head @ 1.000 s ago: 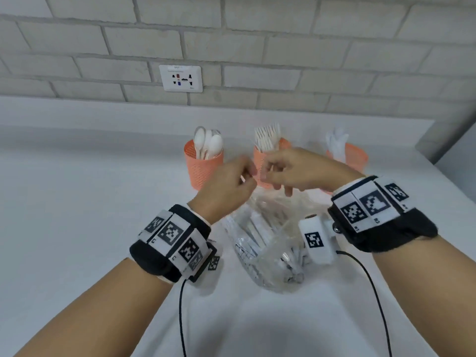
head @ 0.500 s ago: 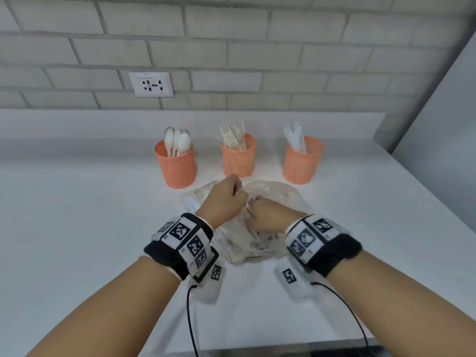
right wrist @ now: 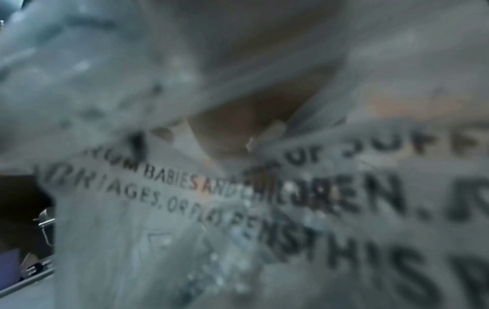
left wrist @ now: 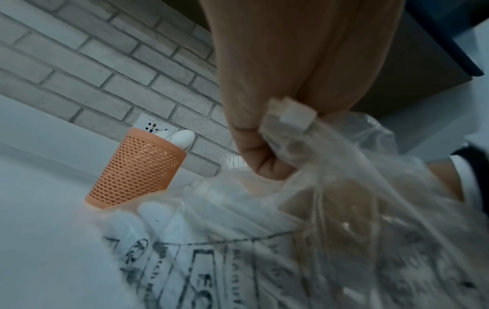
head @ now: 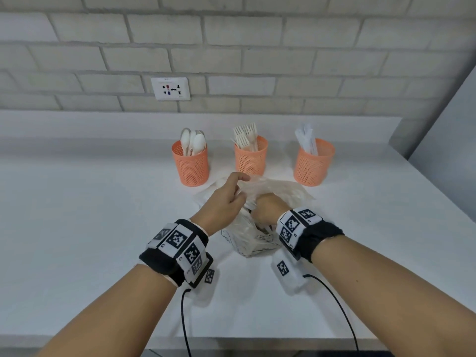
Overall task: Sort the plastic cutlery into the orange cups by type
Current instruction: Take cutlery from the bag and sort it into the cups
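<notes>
My left hand [head: 226, 202]: pinching the bag's [head: 280, 189] mouth, holding it up and open.
My right hand [head: 265, 207]: down inside the bag now, no longer raised at the cups; grip hidden.
Cutlery: rest in the bag, mid-counter.
Cups [head: 191, 163]: near the counter's back edge, partly filled.
Meaning: fetching another piece.

We count three orange perforated plastic cups [head: 190, 164] [head: 250, 156] [head: 312, 163], one clear printed plastic bag [head: 251, 240] and one white wall socket [head: 170, 88]. We see two hands, the left hand [head: 222, 202] and the right hand [head: 266, 207]. The white cutlery pieces are too crowded for us to count.
</notes>
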Tool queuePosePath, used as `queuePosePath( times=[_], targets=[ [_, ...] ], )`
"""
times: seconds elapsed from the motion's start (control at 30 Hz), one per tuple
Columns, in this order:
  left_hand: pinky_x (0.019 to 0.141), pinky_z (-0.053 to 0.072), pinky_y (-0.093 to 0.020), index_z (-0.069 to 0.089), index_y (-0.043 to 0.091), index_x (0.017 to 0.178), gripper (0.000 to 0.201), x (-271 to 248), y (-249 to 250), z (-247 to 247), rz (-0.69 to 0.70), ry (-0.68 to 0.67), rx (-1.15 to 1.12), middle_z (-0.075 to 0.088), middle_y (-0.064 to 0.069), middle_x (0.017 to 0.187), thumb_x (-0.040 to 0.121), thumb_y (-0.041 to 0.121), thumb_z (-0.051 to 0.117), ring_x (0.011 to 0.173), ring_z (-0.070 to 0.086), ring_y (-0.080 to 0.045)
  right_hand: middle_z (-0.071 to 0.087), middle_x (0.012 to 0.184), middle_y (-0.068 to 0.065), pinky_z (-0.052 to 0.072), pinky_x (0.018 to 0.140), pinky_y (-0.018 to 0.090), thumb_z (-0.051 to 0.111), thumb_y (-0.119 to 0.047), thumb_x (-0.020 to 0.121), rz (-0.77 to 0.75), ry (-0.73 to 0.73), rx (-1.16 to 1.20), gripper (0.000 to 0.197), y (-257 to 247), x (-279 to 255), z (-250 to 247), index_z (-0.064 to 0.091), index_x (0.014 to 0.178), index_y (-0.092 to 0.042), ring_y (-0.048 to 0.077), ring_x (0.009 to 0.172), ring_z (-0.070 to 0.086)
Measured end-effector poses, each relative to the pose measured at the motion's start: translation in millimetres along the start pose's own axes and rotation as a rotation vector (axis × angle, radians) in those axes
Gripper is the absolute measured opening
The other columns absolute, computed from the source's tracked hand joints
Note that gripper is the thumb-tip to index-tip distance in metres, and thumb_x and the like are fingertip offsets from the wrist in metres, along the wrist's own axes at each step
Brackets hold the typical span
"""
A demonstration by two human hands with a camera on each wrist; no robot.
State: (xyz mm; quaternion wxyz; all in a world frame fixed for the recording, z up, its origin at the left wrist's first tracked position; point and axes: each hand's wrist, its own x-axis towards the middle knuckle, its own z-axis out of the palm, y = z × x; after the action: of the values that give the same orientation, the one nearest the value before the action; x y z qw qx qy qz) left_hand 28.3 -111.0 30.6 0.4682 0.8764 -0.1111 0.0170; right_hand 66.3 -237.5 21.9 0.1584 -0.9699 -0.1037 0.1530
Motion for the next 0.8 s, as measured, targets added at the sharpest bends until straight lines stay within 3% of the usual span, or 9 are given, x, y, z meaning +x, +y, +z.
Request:
queuePosePath(
  times=[0.13,0.23,0.3,0.37,0.43,0.57,0.63,0.7,0.8],
  targets=[
    [0.048,0.033,-0.014,0.038,0.016,0.129,0.031,2.5,1.7,2.6,0.019,0.061,0.07,0.041,-0.002,0.066,0.098,0.013,0.036,0.053,0.037,-0.011,0.056,0.095,0.006,0.044,0.075,0.027,0.045,-0.013,0.093,-0.053,-0.013,0.031,0.024,-2.4,-5.5,-10.7,0.054,0.113,-0.002,0.023,0.091,0.058],
    [0.049,0.034,-0.016,0.037,0.012,0.132,0.035,7.2,1.8,5.2,0.046,0.12,0.167,0.043,0.004,0.064,0.097,0.01,0.036,0.053,0.039,-0.007,0.06,0.115,0.011,0.045,0.081,0.027,0.043,-0.016,0.095,-0.11,-0.099,-0.052,0.032,2.1,-17.3,-26.4,0.05,0.124,-0.003,0.024,0.102,0.058],
    [0.05,0.03,-0.019,0.038,0.009,0.132,0.036,11.1,0.5,7.8,0.068,0.171,0.225,0.047,0.005,0.07,0.096,0.008,0.036,0.056,0.039,-0.006,0.057,0.12,0.011,0.041,0.079,0.026,0.043,-0.017,0.095,-0.13,-0.156,-0.124,0.03,9.6,-27.4,-38.8,0.048,0.122,-0.004,0.024,0.107,0.055],
    [0.056,0.027,-0.02,0.04,0.008,0.131,0.036,15.1,-3.3,9.6,0.068,0.216,0.275,0.053,-0.002,0.084,0.095,0.006,0.036,0.064,0.041,-0.012,0.057,0.104,0.01,0.04,0.067,0.026,0.046,-0.014,0.091,-0.138,-0.214,-0.12,0.017,21.0,-35.3,-47.7,0.049,0.107,-0.008,0.021,0.085,0.056],
    [0.064,0.032,-0.024,0.043,0.007,0.128,0.035,18.6,-9.9,11.3,0.04,0.231,0.317,0.058,-0.011,0.097,0.094,0.004,0.036,0.075,0.047,-0.018,0.057,0.083,0.007,0.037,0.052,0.023,0.048,-0.009,0.087,-0.121,-0.264,-0.057,0.014,33.8,-41.1,-52.0,0.049,0.101,-0.01,0.014,0.061,0.049],
    [0.07,0.037,-0.033,0.049,0.003,0.122,0.034,24.7,-20.9,13.9,-0.076,0.177,0.417,0.058,-0.021,0.101,0.092,0.0,0.034,0.09,0.055,-0.033,0.052,0.069,0.004,0.031,0.046,0.022,0.051,-0.005,0.084,-0.04,-0.351,0.09,0.022,61.0,-47.1,-52.7,0.053,0.105,-0.01,0.013,0.051,0.041],
    [0.068,0.031,-0.028,0.051,-0.001,0.111,0.026,27.3,-20.5,15.3,-0.128,0.112,0.426,0.056,-0.021,0.096,0.092,-0.001,0.034,0.086,0.051,-0.031,0.052,0.073,0.006,0.03,0.047,0.023,0.053,-0.007,0.083,-0.012,-0.364,0.111,0.022,67.9,-49.9,-52.2,0.053,0.105,-0.009,0.013,0.051,0.039],
    [0.062,0.028,-0.028,0.049,0.002,0.089,0.016,29.6,-17.6,19.4,-0.155,0.025,0.378,0.054,-0.015,0.085,0.093,0.001,0.034,0.079,0.047,-0.026,0.054,0.078,0.006,0.033,0.05,0.023,0.053,-0.01,0.083,-0.025,-0.349,0.027,0.024,67.6,-50.3,-50.8,0.051,0.107,-0.013,0.013,0.054,0.042],
    [0.058,0.034,-0.026,0.044,0.011,0.068,0.028,32.8,-15.8,27.9,-0.204,-0.078,0.319,0.053,-0.003,0.071,0.095,0.007,0.036,0.074,0.049,-0.022,0.06,0.086,0.002,0.043,0.056,0.024,0.06,-0.02,0.083,-0.086,-0.287,-0.073,0.026,58.9,-41.7,-40.1,0.049,0.106,-0.017,0.013,0.064,0.052]
  ],
)
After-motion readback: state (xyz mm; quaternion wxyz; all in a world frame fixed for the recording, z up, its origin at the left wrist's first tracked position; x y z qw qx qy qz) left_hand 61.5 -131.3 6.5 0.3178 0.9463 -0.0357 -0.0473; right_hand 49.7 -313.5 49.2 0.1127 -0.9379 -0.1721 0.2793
